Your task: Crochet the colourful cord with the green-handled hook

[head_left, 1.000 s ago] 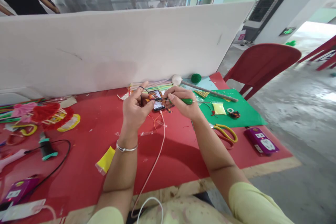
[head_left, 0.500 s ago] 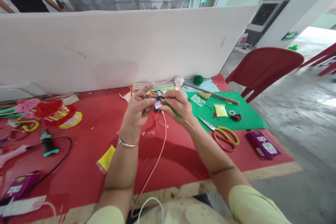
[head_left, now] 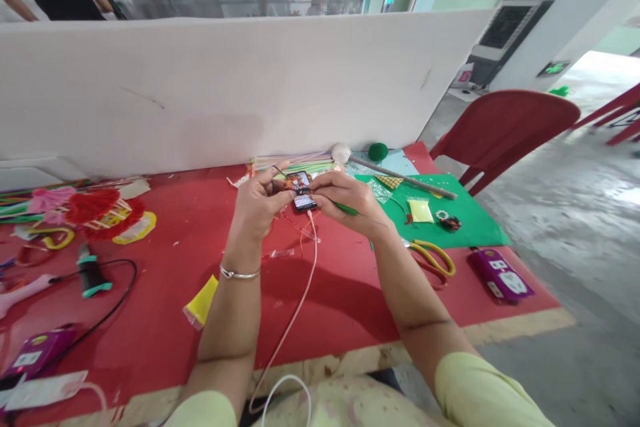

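In the head view my left hand point(head_left: 253, 203) pinches a small dark piece of yarn work point(head_left: 300, 191), with dark yarn looped around a finger. My right hand point(head_left: 347, 197) grips a green-handled crochet hook point(head_left: 347, 209), its tip at the dark piece. The fingertips of both hands nearly meet there, so fine detail is hidden. Just beyond and below them lies a lit phone point(head_left: 306, 203) with a pale pink cable point(head_left: 307, 280) plugged into its near end.
Scissors point(head_left: 434, 257), a green sheet point(head_left: 470, 220), a yellow packet point(head_left: 421, 211) and a purple box point(head_left: 501, 275) lie right. Left are a red fringed craft point(head_left: 95, 209), a glue gun point(head_left: 90, 273) and a yellow packet point(head_left: 203, 300). A white partition point(head_left: 225, 93) stands behind.
Both hands have shifted slightly, the right one turning so the hook's handle lies flatter and its rear end is less visible. More of the phone shows now.
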`<state>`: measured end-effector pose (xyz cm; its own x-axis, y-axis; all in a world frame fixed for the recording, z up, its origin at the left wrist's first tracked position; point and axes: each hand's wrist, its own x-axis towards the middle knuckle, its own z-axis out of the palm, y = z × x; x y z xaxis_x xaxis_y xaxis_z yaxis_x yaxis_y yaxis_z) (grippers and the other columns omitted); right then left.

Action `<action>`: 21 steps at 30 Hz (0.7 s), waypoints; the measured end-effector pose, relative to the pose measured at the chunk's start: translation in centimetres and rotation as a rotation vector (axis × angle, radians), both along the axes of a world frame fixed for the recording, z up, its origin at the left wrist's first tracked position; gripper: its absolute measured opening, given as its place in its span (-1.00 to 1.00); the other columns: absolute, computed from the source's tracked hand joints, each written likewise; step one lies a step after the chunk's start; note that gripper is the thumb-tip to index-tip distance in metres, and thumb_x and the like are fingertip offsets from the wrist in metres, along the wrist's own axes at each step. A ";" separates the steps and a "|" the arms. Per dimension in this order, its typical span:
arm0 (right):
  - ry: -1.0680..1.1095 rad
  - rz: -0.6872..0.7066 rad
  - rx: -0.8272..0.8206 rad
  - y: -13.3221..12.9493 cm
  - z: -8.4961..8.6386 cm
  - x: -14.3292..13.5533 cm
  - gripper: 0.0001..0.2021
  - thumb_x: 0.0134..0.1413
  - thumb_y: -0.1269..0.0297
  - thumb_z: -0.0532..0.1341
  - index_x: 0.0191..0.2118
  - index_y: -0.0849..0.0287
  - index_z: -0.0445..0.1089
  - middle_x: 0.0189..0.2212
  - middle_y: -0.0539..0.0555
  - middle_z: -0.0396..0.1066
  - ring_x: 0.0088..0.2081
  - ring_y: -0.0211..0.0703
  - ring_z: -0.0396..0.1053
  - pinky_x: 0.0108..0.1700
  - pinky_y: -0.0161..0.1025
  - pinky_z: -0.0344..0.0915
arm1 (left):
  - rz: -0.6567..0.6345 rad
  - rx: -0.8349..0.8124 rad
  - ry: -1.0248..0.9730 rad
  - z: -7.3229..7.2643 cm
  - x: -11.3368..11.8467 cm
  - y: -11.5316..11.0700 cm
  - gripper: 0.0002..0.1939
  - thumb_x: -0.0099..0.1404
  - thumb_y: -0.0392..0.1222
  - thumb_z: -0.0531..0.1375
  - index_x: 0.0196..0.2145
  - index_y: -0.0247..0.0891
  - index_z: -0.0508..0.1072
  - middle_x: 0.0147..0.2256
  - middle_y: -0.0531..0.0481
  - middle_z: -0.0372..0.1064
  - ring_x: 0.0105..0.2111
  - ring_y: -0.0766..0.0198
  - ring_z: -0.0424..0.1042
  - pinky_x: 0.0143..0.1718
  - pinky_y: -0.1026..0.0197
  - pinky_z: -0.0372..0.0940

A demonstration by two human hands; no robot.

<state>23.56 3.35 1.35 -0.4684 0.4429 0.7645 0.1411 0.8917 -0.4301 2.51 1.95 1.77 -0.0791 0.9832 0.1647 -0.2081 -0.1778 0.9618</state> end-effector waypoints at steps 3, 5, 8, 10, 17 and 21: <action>0.010 0.053 -0.152 -0.2 0.3 0.7 -0.80 0.37 0.25 0.22 -0.15 0.08 0.64 -0.09 0.15 0.59 -0.05 -0.10 0.56 0.06 -0.09 0.53 | -0.026 0.002 0.012 0.1 -0.1 0.0 -0.42 -0.12 -0.39 0.44 -0.05 -0.32 0.65 -0.52 0.13 0.38 -0.63 0.50 0.19 -0.64 0.38 0.02; 0.056 0.120 -0.312 -0.2 0.2 1.1 -0.75 0.37 0.19 0.21 -0.21 0.09 0.65 -0.09 0.14 0.59 -0.10 -0.13 0.57 -0.02 -0.13 0.57 | -0.074 -0.015 -0.010 0.2 -0.2 -0.1 -0.45 -0.12 -0.39 0.42 -0.08 -0.31 0.66 -0.56 0.15 0.34 -0.66 0.52 0.13 -0.65 0.37 -0.01; 0.181 0.265 -0.620 0.4 -0.5 1.2 -0.71 0.32 0.09 0.26 -0.26 0.15 0.65 -0.16 0.13 0.59 -0.23 -0.15 0.59 -0.18 -0.19 0.63 | -0.197 -0.057 -0.080 0.2 -0.1 -0.1 -0.48 -0.14 -0.39 0.42 -0.12 -0.29 0.68 -0.59 0.15 0.32 -0.69 0.54 0.08 -0.65 0.37 -0.02; 0.282 0.366 -0.818 1.1 -1.2 0.8 -0.67 0.25 0.01 0.31 -0.31 0.20 0.61 -0.29 0.11 0.57 -0.32 -0.16 0.59 -0.27 -0.22 0.63 | -0.274 -0.084 -0.135 0.0 0.2 -0.1 -0.49 -0.13 -0.39 0.41 -0.13 -0.28 0.69 -0.57 0.11 0.37 -0.69 0.54 0.10 -0.65 0.37 -0.03; 0.565 0.438 -1.043 1.5 -2.5 -2.6 -0.57 0.12 -0.17 0.35 -0.21 0.16 0.50 -0.49 -0.07 0.39 -0.53 -0.31 0.43 -0.54 -0.41 0.46 | -0.187 -0.005 -0.218 -0.2 2.8 -0.4 -0.51 -0.10 -0.37 0.39 -0.12 -0.25 0.65 -0.47 0.06 0.49 -0.61 0.41 0.34 -0.63 0.35 0.08; 0.523 0.232 -0.862 0.2 -1.7 -2.9 -0.60 0.21 -0.14 0.31 -0.27 0.15 0.51 -0.26 0.03 0.45 -0.43 -0.31 0.46 -0.44 -0.37 0.53 | -0.168 0.052 -0.209 0.0 2.4 -0.5 -0.47 -0.02 -0.30 0.44 -0.02 -0.20 0.62 -0.45 0.06 0.52 -0.57 0.37 0.40 -0.59 0.33 0.19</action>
